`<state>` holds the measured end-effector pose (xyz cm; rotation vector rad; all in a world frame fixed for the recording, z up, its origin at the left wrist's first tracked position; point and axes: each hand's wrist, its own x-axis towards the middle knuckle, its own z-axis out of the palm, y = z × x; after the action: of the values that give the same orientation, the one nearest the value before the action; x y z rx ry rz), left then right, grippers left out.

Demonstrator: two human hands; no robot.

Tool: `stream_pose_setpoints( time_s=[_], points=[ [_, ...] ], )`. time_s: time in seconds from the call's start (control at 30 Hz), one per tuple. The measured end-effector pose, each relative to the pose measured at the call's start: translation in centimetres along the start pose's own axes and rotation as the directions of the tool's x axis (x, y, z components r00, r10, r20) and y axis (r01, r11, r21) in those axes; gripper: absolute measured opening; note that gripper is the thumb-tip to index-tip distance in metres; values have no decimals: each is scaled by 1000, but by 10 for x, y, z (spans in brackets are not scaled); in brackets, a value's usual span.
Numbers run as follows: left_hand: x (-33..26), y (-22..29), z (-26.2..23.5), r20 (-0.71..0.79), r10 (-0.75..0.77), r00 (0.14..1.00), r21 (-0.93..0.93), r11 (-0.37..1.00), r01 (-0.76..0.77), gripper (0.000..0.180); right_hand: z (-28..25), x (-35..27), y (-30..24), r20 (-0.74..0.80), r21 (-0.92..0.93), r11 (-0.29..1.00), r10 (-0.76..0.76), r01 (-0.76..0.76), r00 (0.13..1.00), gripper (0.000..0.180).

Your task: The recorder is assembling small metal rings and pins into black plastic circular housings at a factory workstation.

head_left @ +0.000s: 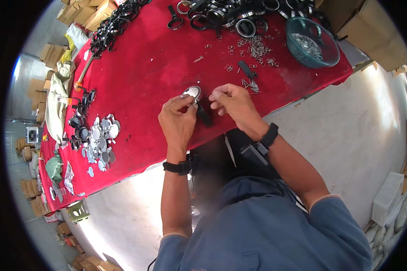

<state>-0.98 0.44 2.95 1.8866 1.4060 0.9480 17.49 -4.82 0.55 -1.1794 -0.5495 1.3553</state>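
Observation:
My left hand (180, 118) pinches a round piece (193, 92) with a shiny pale face, a dark rim and a black handle that slants toward the table's near edge. Just to its right, apart from it, my right hand (239, 107) has thumb and fingertips drawn together. Whatever sits between those fingertips is too small to make out. Beyond the right hand lie a loose black handle (245, 69) and a few thin metal pins (251, 86). Small metal clips (257, 47) are heaped farther back.
Black ring-shaped parts (245, 28) pile up at the far edge of the red-covered table (153, 58). A teal bowl (329, 52) of small metal pieces stands at the far right. Flat grey discs (101, 140) and black-handled round pieces (81, 133) lie left. Cardboard boxes (375, 31) stand beyond.

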Motion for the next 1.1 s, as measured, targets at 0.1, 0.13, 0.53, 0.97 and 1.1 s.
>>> stream_pose_setpoints(
  time_s=[0.1,0.13,0.53,0.97,1.1],
  points=[
    [1,-4,0,-17,16,1000,1,1000,-16,25,19,8,15,-17,5,1000,-28,28,999,19],
    [1,-5,0,-28,9,1000,-34,999,-10,23,24,10,18,-34,-4,999,-47,47,998,20],
    [1,-15,-1,1,-16,1000,-106,994,16,24,36,17,38,-144,-434,891,-212,131,967,31],
    [1,-14,2,16,18,1000,-47,999,-18,27,44,14,33,-214,-501,861,-221,88,952,29],
    [-1,-15,3,11,8,1000,-82,997,-7,27,42,14,33,-190,-503,857,-235,111,953,30]
  ],
)
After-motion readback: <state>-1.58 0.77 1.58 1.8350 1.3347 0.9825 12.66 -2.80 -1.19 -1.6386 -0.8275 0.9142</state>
